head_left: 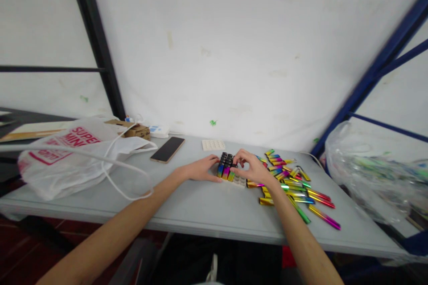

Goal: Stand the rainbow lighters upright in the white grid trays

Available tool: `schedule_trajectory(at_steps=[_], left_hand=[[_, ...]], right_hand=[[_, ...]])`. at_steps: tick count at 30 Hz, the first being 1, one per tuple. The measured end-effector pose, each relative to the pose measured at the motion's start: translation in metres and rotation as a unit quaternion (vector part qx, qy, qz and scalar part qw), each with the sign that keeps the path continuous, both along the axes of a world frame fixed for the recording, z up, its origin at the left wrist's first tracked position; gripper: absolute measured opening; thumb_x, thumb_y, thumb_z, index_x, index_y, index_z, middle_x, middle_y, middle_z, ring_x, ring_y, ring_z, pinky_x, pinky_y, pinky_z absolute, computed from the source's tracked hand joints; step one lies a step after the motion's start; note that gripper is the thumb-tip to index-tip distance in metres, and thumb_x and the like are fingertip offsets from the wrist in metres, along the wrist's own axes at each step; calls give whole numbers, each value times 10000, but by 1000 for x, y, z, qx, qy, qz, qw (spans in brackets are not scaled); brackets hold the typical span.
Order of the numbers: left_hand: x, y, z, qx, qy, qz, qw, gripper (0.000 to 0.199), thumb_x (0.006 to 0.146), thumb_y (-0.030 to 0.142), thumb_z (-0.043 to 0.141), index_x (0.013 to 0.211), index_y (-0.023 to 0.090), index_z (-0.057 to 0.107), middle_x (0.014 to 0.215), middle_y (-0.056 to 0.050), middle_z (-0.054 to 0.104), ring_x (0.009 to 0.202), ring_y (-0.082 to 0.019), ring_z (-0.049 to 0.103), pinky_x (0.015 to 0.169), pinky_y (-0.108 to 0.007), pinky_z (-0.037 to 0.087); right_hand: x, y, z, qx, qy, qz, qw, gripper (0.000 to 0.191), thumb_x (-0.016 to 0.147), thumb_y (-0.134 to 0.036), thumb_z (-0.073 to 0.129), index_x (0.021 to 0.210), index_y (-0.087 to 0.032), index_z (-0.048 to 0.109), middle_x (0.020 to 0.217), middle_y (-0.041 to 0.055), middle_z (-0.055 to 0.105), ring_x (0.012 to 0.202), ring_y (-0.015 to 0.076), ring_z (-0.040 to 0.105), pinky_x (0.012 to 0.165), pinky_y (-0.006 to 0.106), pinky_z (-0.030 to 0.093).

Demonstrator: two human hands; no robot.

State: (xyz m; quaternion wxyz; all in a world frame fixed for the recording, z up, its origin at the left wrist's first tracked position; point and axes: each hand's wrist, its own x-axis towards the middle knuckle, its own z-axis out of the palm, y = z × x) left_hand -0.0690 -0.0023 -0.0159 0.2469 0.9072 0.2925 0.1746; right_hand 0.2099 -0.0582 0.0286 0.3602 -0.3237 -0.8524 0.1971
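Observation:
Shiny rainbow-coloured tubes with black tops (225, 164) stand upright in close rows in a white holder with round slots (239, 181). My left hand (203, 168) is curved around the holder's left end, thumb at the near side and fingers at the far side. Over the right end of the rows, my right hand (250, 167) has its thumb and index finger bent together on a black-topped tube, partly hidden by the fingers. Loose shiny coloured tubes (296, 189) lie in a pile under and beside my right forearm.
Behind the rows, another white slotted holder (213, 144) lies flat. A phone (168, 149) rests left of it on the grey table (187, 213). A white plastic bag (76, 156), a cable (112, 173) and a cardboard box (138, 131) occupy the left; clear plastic bags (374, 169) fill the right.

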Motion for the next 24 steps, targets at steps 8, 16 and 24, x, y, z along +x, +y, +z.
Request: schedule_trajectory(at_steps=[8, 16, 24], left_hand=[[-1, -1, 1, -2, 9, 8, 1000, 807, 854, 636, 841, 1481, 192, 594, 1563, -177, 563, 1416, -381, 569, 1216, -479, 449], [-3, -1, 4, -1, 20, 9, 1000, 854, 858, 714, 799, 1491, 178, 593, 1582, -177, 548, 1422, -384, 568, 1226, -460, 442], [-3, 0, 3, -3, 21, 12, 1000, 874, 852, 699, 810, 1504, 165, 579, 1591, -193, 537, 1416, -390, 574, 1232, -491, 445]], right_hand=[[0, 4, -4, -14, 22, 0, 1000, 295, 961, -507, 784, 1004, -224, 709, 1052, 52, 636, 829, 179, 599, 785, 328, 521], [62, 48, -29, 156, 18, -331, 931, 304, 1062, -369, 487, 1187, -200, 708, 1274, 206, 672, 1261, 360, 618, 1129, 558, 480], [79, 64, -66, 4, -225, -342, 912, 430, 1000, -152, 535, 1393, -125, 706, 1473, 234, 670, 1394, 360, 611, 1205, 500, 432]])
